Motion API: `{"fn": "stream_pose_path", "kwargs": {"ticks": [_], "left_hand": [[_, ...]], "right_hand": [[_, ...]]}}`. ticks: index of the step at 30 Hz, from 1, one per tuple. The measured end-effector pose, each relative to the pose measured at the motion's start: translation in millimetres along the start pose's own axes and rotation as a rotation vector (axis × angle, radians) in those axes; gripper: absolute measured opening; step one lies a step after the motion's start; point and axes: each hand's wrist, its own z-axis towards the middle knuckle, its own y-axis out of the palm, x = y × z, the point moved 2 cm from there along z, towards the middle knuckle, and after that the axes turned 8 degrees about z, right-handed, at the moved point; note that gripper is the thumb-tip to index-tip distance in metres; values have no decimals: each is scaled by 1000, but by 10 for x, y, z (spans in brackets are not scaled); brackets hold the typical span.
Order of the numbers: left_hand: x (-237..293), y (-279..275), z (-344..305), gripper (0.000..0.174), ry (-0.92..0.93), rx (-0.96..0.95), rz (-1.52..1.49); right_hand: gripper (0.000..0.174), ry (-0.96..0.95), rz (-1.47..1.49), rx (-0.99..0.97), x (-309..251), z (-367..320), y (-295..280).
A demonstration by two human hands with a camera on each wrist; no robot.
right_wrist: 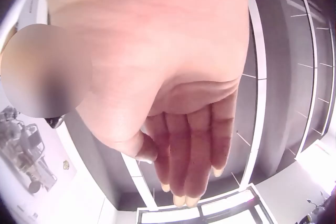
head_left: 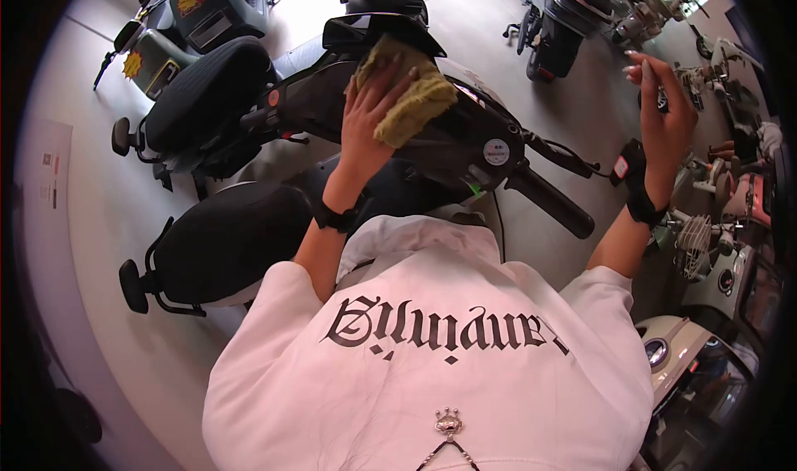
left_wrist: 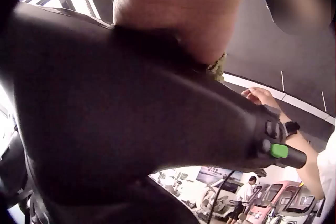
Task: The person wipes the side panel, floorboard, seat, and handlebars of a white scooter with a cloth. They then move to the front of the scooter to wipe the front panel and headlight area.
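A yellow-green cloth [head_left: 419, 105] lies on the dark front of a scooter [head_left: 320, 97], below its display end. My left hand [head_left: 369, 118] rests on the cloth with fingers spread over it. In the left wrist view the scooter's dark body [left_wrist: 131, 103] fills much of the picture, and a bit of cloth [left_wrist: 218, 70] shows past the left hand [left_wrist: 181, 8]. My right hand [head_left: 664, 114] is raised in the air beyond the black handlebar grip [head_left: 556, 201], holding nothing; its fingers hang loosely bent in the right wrist view [right_wrist: 184, 129].
Another scooter with a black seat [head_left: 207, 93] stands at the upper left. A black scooter [head_left: 564, 22] is at the top right, with more parked vehicles along the right edge, one of them cream [head_left: 685, 350]. A person in white [left_wrist: 244, 192] stands in the background.
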Motion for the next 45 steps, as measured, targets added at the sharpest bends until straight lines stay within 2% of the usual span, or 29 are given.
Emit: {"fn": "stream_pose_path", "kwargs": {"ticks": [5, 8, 13, 16, 18, 20, 22, 25, 27, 29, 30, 31, 35, 36, 37, 38, 39, 40, 41, 42, 43, 44, 45], "left_hand": [[247, -36, -218, 56, 27, -11, -88], [141, -60, -399, 54, -44, -29, -27], [-305, -104, -603, 55, -114, 49, 75], [-383, -209, -622, 54, -203, 47, 136], [-368, -211, -611, 50, -233, 45, 162], [-288, -136, -554, 46, -259, 48, 186], [-174, -34, -514, 47, -380, 120, -111], [264, 3, -284, 45, -305, 132, 11], [503, 90, -205, 45, -335, 153, -16], [642, 151, -172, 45, -365, 178, -33], [664, 199, -193, 45, -449, 185, -120], [684, 236, -221, 45, -531, 194, -207], [915, 245, -387, 45, -528, 151, -98], [998, 245, -477, 45, -648, 200, -219], [1092, 235, -567, 45, -766, 249, -341], [1209, 218, -614, 45, -780, 245, -328], [1333, 207, -632, 46, -812, 239, -322], [1455, 211, -619, 46, -840, 235, -320], [1584, 224, -590, 47, -867, 230, -322], [1742, 222, -495, 47, -872, 228, -322], [1936, 197, -328, 47, -810, 191, -229], [2121, 189, -177, 48, -745, 154, -135], [2285, 219, -55, 48, -746, 153, -134]], "right_hand": [[18, -75, -64, 35, 212, 82, -104], [21, 73, -4, 63, 486, 89, -192], [26, 149, 145, 111, 1183, 93, -387], [28, 242, 205, 226, 1497, 109, -497], [28, 250, 206, 232, 1660, 144, -574], [27, 264, 185, 256, 1828, 227, -673], [27, 248, 153, 259, 1944, 334, -773], [27, 220, 140, 243, 2203, 407, -907], [28, 196, 175, 224, 2401, 440, -912], [28, 282, 218, 121, 2604, 330, -803], [27, 219, 218, 91, 2632, 255, -728], [25, 273, 235, 41, 2746, 140, -646], [20, 423, 119, -258, 3248, -600, -268], [20, 460, 77, -351, 3377, -895, -154], [21, 383, -13, -402, 3613, -1301, -36], [22, 303, -103, -450, 3924, -1775, 55], [23, 429, -160, -618, 4214, -2306, 80], [23, 459, -190, -680, 4436, -2864, 36], [25, 501, -155, -647, 4675, -3520, -49], [26, 764, -55, -754, 4999, -4260, -179], [29, 941, -28, -784, 4991, -4748, -457], [26, 1203, 36, -905, 5061, -5251, -690], [22, 1585, 289, -789, 4834, -5383, -966]]}}
